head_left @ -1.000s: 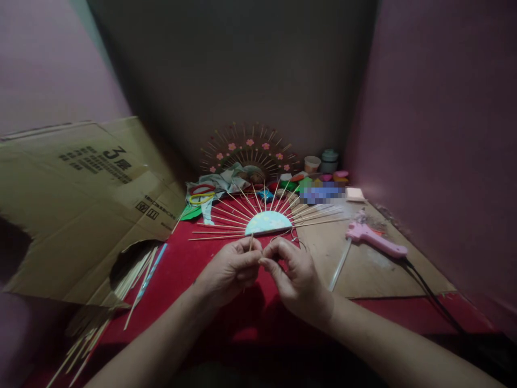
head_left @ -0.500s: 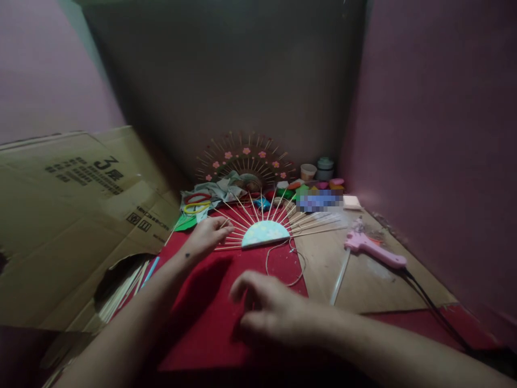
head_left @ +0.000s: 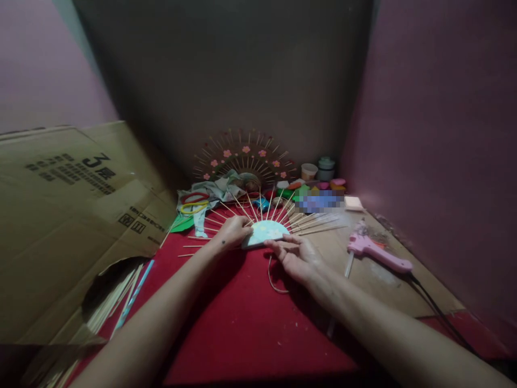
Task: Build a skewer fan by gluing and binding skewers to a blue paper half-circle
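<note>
"How do the arms sit?"
"Both forearms (head_left: 371, 318) slant inward towards the half-disc (head_left: 269, 231). The right hand (head_left: 291, 256) has its fingers loosely extended along its front edge."
"And the left hand (head_left: 234, 231)?"
"At its left end, fingers bunched; I can't tell whether they pinch anything."
"The half-disc itself?"
"On the red desk (head_left: 230, 323), sticks (head_left: 321, 231) fanning behind it."
</note>
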The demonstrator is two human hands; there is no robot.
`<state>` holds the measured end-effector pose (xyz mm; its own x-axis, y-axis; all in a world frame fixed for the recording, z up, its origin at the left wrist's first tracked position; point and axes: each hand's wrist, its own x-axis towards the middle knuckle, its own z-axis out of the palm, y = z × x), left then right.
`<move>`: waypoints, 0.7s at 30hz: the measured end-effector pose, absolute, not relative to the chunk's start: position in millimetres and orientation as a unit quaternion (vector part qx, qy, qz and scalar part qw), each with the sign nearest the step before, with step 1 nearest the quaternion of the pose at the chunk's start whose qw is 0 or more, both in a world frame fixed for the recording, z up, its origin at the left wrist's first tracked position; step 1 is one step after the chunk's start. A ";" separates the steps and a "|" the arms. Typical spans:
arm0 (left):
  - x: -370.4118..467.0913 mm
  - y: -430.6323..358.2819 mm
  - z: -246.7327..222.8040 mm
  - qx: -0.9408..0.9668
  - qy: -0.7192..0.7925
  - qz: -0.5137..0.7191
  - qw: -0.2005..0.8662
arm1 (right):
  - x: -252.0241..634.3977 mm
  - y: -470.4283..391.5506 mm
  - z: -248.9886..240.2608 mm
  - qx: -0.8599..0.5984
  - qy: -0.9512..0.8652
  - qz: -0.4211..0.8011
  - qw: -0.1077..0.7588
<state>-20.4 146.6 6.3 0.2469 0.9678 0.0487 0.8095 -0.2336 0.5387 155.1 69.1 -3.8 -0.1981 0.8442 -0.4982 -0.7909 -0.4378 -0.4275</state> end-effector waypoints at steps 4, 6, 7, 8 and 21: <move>-21.4 140.8 9.0 0.754 0.573 0.221 0.233 | 153.3 75.4 0.8 -0.343 -0.030 0.760 0.551; -22.8 136.8 12.2 0.754 0.557 0.235 0.256 | 150.1 79.7 3.8 -0.358 -0.058 0.756 0.545; -22.9 134.3 14.3 0.755 0.548 0.241 0.266 | 148.2 81.8 4.8 -0.371 -0.077 0.752 0.540; -22.5 131.5 16.8 0.757 0.540 0.246 0.274 | 146.4 83.7 5.2 -0.385 -0.096 0.745 0.536; -28.9 58.1 91.8 0.777 0.485 0.397 0.057 | 175.9 80.4 5.7 -0.183 -0.147 0.779 0.582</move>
<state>-28.9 58.1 91.8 0.2146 0.7993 0.5614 0.7089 -0.5228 0.4734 175.9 80.4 5.7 -0.2553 0.9600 -0.1149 -0.8525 -0.2796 -0.4417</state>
